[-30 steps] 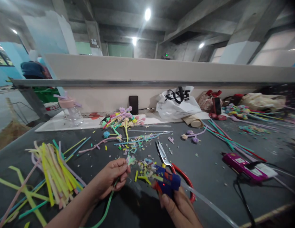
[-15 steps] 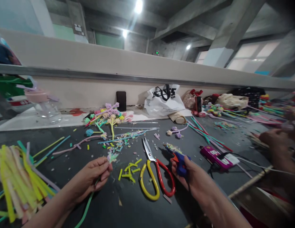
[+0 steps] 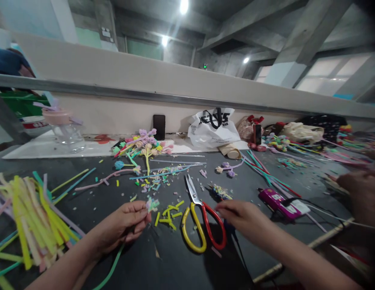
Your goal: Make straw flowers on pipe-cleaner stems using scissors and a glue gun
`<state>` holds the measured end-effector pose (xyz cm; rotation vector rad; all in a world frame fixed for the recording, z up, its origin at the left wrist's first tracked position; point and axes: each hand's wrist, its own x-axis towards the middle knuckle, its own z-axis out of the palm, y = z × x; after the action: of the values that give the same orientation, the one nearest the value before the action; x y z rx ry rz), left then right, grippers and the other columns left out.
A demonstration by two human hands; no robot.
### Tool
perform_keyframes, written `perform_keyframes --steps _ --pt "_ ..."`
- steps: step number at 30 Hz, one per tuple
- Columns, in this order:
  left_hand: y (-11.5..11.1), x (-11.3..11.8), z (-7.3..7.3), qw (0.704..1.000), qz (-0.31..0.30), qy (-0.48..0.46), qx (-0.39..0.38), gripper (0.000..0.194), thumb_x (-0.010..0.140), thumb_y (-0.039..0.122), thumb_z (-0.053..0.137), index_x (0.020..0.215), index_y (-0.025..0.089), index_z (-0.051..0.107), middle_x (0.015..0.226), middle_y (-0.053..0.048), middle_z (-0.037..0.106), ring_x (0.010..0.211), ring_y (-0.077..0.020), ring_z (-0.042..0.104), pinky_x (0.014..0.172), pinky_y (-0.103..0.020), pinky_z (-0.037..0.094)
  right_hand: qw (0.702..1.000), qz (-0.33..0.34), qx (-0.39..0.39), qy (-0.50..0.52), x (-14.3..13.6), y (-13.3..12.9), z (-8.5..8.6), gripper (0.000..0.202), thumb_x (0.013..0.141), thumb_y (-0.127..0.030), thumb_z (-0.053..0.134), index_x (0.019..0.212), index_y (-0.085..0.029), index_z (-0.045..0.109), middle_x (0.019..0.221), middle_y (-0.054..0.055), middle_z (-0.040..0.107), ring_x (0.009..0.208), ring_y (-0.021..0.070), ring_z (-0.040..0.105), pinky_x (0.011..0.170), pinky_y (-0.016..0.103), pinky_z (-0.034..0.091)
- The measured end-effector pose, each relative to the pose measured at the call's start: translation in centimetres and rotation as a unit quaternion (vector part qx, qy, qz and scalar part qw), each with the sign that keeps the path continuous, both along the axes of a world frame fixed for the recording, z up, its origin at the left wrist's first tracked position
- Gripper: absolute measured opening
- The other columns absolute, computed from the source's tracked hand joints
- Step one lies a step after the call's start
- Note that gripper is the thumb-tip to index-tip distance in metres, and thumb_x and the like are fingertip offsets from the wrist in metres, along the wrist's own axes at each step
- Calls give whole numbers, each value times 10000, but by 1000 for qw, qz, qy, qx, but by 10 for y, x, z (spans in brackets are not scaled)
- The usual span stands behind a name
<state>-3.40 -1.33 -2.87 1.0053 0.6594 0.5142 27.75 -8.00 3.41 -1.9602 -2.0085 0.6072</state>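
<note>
My left hand (image 3: 131, 221) is closed on a green fuzzy stem (image 3: 116, 262) with a small pastel flower head (image 3: 151, 204) at its tip, above the dark table. My right hand (image 3: 238, 213) is over the table right of the scissors, its fingers stretched forward. Beneath it, a blue glue gun (image 3: 229, 228) is mostly hidden, with a cord running down from it. Between my hands lie scissors (image 3: 193, 201) with one yellow and one red handle, blades slightly apart. Short yellow-green pieces (image 3: 169, 215) are scattered beside my left hand.
Fuzzy strips (image 3: 33, 217) are piled at left. Finished flowers (image 3: 145, 147), a phone (image 3: 159, 127), a clear jar (image 3: 66, 133) and a white bag (image 3: 211, 127) stand behind. A magenta power box (image 3: 278, 203) with cables is at right, near another person's hand (image 3: 359, 185).
My right hand has loosened from the glue gun, which is now lower and mostly covered by the hand. My left hand still holds the stem. The view has shifted slightly.
</note>
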Motion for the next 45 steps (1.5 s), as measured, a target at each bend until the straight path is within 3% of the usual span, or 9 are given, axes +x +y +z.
perform_keyframes --steps 3,5,9,12,19,25,35,45 --pt "-2 1 2 1000 -23 -1 6 250 830 351 493 730 132 557 473 66 398 314 -4 252 336 -164 92 990 113 65 -60 -47 27 -8 252 826 -169 418 895 -201 659 904 40 654 875 154 571 777 228 392" --pt "-4 2 4 1000 -29 -3 8 254 832 354 488 734 131 560 467 70 391 312 -3 240 337 -163 101 989 118 59 -74 -66 46 -20 244 789 -125 454 904 -192 659 934 57 646 878 159 573 763 221 388" --pt "-4 2 8 1000 -18 -10 2 254 826 359 495 731 131 558 467 71 389 315 -3 231 342 -162 104 988 108 43 -97 -72 69 -39 164 718 -111 535 817 -175 649 888 66 630 756 161 582 648 227 382" --pt "-2 1 8 1000 -10 -27 -3 242 823 346 502 727 129 552 467 70 389 321 -4 229 345 -162 104 987 108 39 -108 -67 74 -43 97 717 -125 547 740 -170 629 836 57 626 703 156 575 602 227 364" --pt "-3 2 8 999 -23 -30 8 231 817 350 505 757 132 552 480 73 389 321 -8 229 338 -166 102 989 106 71 -79 -68 65 -18 149 782 -120 466 790 -182 601 752 9 636 713 129 565 632 207 381" --pt "-4 4 13 999 -31 -27 19 240 811 355 510 764 123 554 493 69 389 330 -10 230 344 -173 112 987 127 92 37 -96 41 4 132 758 -118 511 732 -202 610 680 -35 630 639 104 557 593 189 388" --pt "-3 4 8 998 -39 -17 36 265 772 387 556 725 125 559 483 63 391 358 -23 256 343 -166 139 934 260 223 -100 -118 36 4 148 819 -120 476 737 -178 585 675 3 596 647 138 515 652 274 312" --pt "-4 5 9 997 -51 -1 52 307 766 429 548 761 122 571 490 67 380 390 -32 252 355 -163 151 927 256 221 -164 -125 30 -1 148 810 -109 468 735 -186 569 695 0 602 688 152 512 676 305 239"
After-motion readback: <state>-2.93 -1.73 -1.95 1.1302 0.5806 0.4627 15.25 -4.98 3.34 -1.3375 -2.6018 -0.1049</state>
